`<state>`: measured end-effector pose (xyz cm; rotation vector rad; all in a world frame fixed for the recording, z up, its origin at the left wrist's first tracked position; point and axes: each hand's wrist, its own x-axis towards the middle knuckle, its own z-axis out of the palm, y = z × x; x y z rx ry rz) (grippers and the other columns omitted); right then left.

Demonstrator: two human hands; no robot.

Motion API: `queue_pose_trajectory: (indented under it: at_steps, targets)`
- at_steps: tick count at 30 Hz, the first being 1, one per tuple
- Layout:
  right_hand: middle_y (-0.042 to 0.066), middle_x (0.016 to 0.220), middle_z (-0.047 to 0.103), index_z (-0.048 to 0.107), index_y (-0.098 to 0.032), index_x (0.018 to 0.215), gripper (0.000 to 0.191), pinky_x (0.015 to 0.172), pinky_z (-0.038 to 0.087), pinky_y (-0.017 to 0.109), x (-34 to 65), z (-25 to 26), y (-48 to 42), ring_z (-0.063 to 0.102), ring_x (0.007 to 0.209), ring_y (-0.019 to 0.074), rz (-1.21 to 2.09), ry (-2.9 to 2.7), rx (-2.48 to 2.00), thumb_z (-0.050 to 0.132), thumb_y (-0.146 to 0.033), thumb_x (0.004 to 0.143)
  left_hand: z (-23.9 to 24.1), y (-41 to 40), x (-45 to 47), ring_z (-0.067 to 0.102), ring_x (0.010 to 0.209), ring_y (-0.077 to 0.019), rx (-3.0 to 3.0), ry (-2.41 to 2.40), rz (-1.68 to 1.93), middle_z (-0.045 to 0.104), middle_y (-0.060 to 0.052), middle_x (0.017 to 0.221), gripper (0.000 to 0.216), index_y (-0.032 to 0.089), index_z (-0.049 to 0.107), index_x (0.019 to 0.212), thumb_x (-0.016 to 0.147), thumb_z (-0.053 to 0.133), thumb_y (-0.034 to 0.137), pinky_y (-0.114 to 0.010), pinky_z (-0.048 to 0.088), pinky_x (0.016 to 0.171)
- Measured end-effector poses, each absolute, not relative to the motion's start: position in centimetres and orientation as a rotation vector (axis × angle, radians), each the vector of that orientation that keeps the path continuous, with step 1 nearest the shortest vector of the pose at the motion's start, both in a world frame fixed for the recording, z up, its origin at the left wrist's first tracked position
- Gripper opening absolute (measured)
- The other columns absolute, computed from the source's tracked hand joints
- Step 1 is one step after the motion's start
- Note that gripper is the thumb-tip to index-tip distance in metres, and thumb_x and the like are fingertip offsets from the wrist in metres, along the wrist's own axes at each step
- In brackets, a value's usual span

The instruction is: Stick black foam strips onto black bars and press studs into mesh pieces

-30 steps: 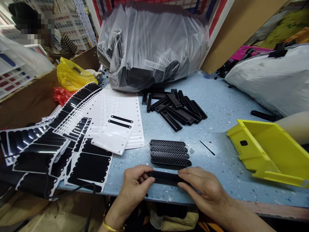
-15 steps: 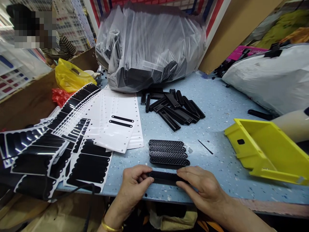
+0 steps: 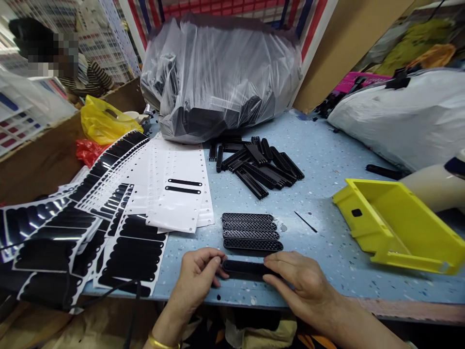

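A long black bar with rounded ends lies level near the table's front edge. Its right end sits between the thumb and fingers of my right hand, which is closed on it. My left hand is at the bar's left end, thumb and index fingertip pinched together at the corner and other fingertips close against the end. Whether something small is in that pinch is hidden. Just behind, several black lattice-faced bars lie side by side in a row.
Farther back is a loose pile of black bars, before a large plastic-wrapped bundle. Sheets of black strip stickers cover the left side. A yellow bin and a thin black stick are to the right.
My left thumb has risen from the bar's front side to the index fingertip, so the bar's left end now shows. The right hand keeps its hold. The whole view has shifted slightly.
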<state>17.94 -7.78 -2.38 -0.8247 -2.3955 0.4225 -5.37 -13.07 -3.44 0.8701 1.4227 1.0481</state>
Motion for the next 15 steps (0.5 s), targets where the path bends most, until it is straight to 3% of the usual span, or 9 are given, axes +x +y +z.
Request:
queue_pose_trajectory:
  at_steps: [6,10,15]
  targets:
    - [0.008,0.083,0.074,0.07,-0.02,0.087,0.016,0.066,0.057,0.031,18.04,-2.58,-7.85,0.069,0.069,0.0195,0.431,-2.386,-0.826,0.054,-0.014,0.087,-3.73,-13.08,-4.74,0.062,0.048,-0.0147,0.866,1.473,1.061,0.066,-0.003,0.052,0.024,0.012,0.073,0.076,0.065,0.071,0.033,-0.021,0.045,0.043]
    - [0.007,0.081,0.074,0.07,-0.02,0.085,0.016,0.064,0.056,0.03,18.06,-2.63,-7.81,0.069,0.067,0.0192,0.413,-2.379,-0.825,0.055,-0.013,0.086,-4.01,-13.43,-4.58,0.053,0.041,-0.0104,0.936,1.477,1.08,0.06,0.002,0.047,0.02,0.013,0.074,0.079,0.061,0.072,0.024,-0.021,0.042,0.042]
    - [0.007,0.08,0.074,0.07,-0.02,0.086,0.018,0.065,0.056,0.03,18.0,-2.55,-7.78,0.068,0.066,0.0182,0.432,-2.377,-0.839,0.053,-0.014,0.088,-3.81,-13.42,-4.44,0.065,0.052,-0.016,0.934,1.506,1.124,0.071,-0.005,0.061,0.021,0.014,0.075,0.076,0.068,0.07,0.033,-0.021,0.045,0.043]
